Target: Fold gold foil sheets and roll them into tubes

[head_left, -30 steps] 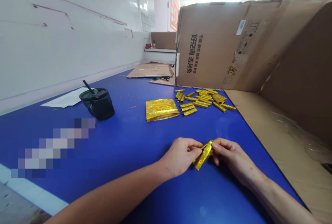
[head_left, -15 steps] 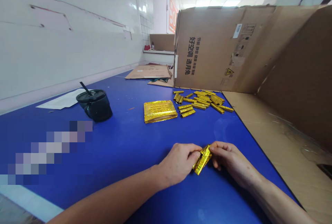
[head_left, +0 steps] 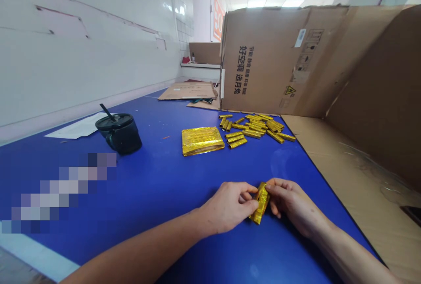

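Observation:
Between my two hands is a small piece of gold foil paper (head_left: 261, 207), partly folded and tilted over the blue tabletop. My left hand (head_left: 232, 205) pinches its left side with thumb and fingers. At its upper right end, my right hand (head_left: 287, 198) grips the foil between thumb and forefinger, the other fingers curled beneath. Farther back lies a flat stack of gold foil sheets (head_left: 202, 140). To its right are several narrow folded gold foil strips (head_left: 253, 127), some in a loose pile and some lying side by side.
A dark lidded mug (head_left: 121, 132) with a handle stands at the left, near a white paper sheet (head_left: 72, 127). A large cardboard box (head_left: 269, 64) rises behind the foil strips and along the right. Flattened cardboard (head_left: 187, 90) lies at the back. A blurred patch covers the lower left.
The foil between my hands has turned more upright and looks narrower. My left thumb has moved down and right along it. My right hand has hardly moved.

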`<action>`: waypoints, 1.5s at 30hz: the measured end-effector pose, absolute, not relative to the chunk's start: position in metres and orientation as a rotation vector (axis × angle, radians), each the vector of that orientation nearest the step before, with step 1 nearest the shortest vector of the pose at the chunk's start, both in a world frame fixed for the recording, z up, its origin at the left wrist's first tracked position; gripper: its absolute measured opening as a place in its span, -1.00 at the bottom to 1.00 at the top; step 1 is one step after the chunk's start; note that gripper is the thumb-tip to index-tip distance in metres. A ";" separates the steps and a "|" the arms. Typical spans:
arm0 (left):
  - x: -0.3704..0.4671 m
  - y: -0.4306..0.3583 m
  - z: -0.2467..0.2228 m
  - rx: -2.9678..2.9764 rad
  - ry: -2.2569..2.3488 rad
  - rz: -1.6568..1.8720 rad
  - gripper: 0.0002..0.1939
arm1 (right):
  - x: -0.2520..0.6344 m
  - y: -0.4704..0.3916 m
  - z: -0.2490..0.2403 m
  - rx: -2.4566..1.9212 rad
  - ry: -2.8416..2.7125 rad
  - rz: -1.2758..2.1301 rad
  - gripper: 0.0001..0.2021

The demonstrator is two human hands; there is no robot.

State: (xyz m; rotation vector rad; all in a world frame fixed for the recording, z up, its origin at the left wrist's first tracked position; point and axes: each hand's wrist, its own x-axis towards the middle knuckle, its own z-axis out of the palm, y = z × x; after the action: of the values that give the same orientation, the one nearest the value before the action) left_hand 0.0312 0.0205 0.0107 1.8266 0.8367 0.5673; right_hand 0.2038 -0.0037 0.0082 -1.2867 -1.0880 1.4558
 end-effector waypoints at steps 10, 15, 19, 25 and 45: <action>0.031 0.017 0.013 1.965 0.743 0.513 -0.66 | 0.206 -0.001 0.010 -1.247 -1.010 1.509 -0.83; 0.030 0.012 0.018 2.053 0.741 0.514 -0.66 | 0.206 -0.002 0.010 -1.282 -1.023 1.493 -0.82; 0.030 0.009 0.021 2.115 0.762 0.508 -0.69 | 0.205 -0.002 0.009 -1.309 -1.029 1.488 -0.82; 0.028 0.005 0.027 2.233 0.723 0.558 -0.64 | 0.208 -0.001 0.010 -1.287 -0.976 1.525 -0.86; 0.031 -0.001 0.026 2.353 0.755 0.568 -0.69 | 0.195 -0.004 0.005 -1.292 -0.986 1.374 -0.78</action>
State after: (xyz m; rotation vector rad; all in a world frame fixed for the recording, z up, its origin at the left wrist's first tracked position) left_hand 0.0309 -0.0012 0.0259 2.3535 0.7550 0.5685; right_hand 0.1948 -0.0042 0.0054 -1.2916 -0.9856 1.3740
